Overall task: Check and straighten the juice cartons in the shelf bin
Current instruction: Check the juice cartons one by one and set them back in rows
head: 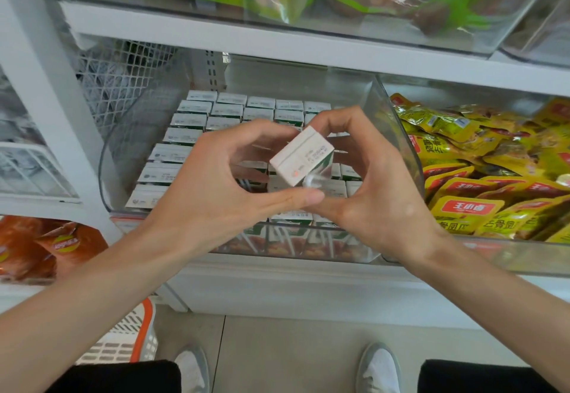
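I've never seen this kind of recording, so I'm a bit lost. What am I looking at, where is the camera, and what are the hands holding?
There is no machine here: a person works with bare hands, and the one picture comes from a camera worn on their head, looking forward and down. The left hand and right hand together hold one small juice carton, tilted, above a clear shelf bin. In the bin stand rows of matching cartons. The neighbouring bin on the right holds yellow snack packets. On the floor below are the person's shoes and a white and orange basket.
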Demonstrator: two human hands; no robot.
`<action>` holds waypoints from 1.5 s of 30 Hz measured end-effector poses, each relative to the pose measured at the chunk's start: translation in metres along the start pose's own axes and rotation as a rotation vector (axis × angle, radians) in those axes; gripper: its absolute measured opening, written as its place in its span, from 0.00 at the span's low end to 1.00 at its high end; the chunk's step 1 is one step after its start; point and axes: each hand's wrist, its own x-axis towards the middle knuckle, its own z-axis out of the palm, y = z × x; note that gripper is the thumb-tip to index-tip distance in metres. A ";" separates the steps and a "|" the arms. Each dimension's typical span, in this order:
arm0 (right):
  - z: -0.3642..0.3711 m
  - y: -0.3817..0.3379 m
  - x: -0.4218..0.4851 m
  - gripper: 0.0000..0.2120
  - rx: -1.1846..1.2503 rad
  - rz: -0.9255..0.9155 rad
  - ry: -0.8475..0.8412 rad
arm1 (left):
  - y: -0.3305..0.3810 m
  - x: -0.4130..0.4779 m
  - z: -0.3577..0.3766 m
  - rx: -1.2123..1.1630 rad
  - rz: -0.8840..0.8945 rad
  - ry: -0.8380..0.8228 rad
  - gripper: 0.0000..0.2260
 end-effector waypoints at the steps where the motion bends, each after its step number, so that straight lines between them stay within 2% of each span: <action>1: 0.001 0.000 0.001 0.28 0.000 0.008 -0.001 | 0.002 0.000 -0.001 0.003 0.002 0.025 0.24; 5: 0.006 0.000 0.010 0.34 0.031 0.041 -0.042 | 0.003 0.000 -0.015 0.021 -0.018 0.122 0.18; 12: 0.022 -0.004 0.024 0.19 0.123 0.095 -0.067 | -0.001 0.000 -0.036 0.066 -0.072 0.175 0.22; 16: 0.030 -0.003 0.027 0.18 0.107 0.126 -0.053 | -0.006 -0.002 -0.044 0.103 -0.112 0.112 0.25; 21: 0.031 -0.001 0.029 0.17 0.123 0.147 -0.026 | -0.008 -0.002 -0.052 0.144 -0.108 0.116 0.21; 25: 0.032 -0.002 0.031 0.17 0.124 0.155 -0.011 | -0.015 0.002 -0.058 0.198 -0.132 0.096 0.21; 29: 0.032 -0.001 0.034 0.17 0.154 0.170 0.005 | -0.027 0.002 -0.068 0.413 -0.204 0.017 0.17; 33: 0.033 0.004 0.033 0.16 0.160 0.208 -0.096 | -0.039 0.000 -0.075 0.669 -0.266 -0.090 0.13; 35: 0.034 0.008 0.032 0.16 0.075 0.209 -0.138 | -0.041 0.002 -0.077 0.769 -0.232 -0.119 0.13; 39: 0.032 0.017 0.030 0.14 -0.292 0.161 -0.238 | -0.044 0.009 -0.078 0.828 -0.138 -0.174 0.17; 45: 0.028 0.023 0.033 0.10 -0.413 0.121 -0.328 | -0.044 0.018 -0.085 0.849 -0.121 -0.224 0.21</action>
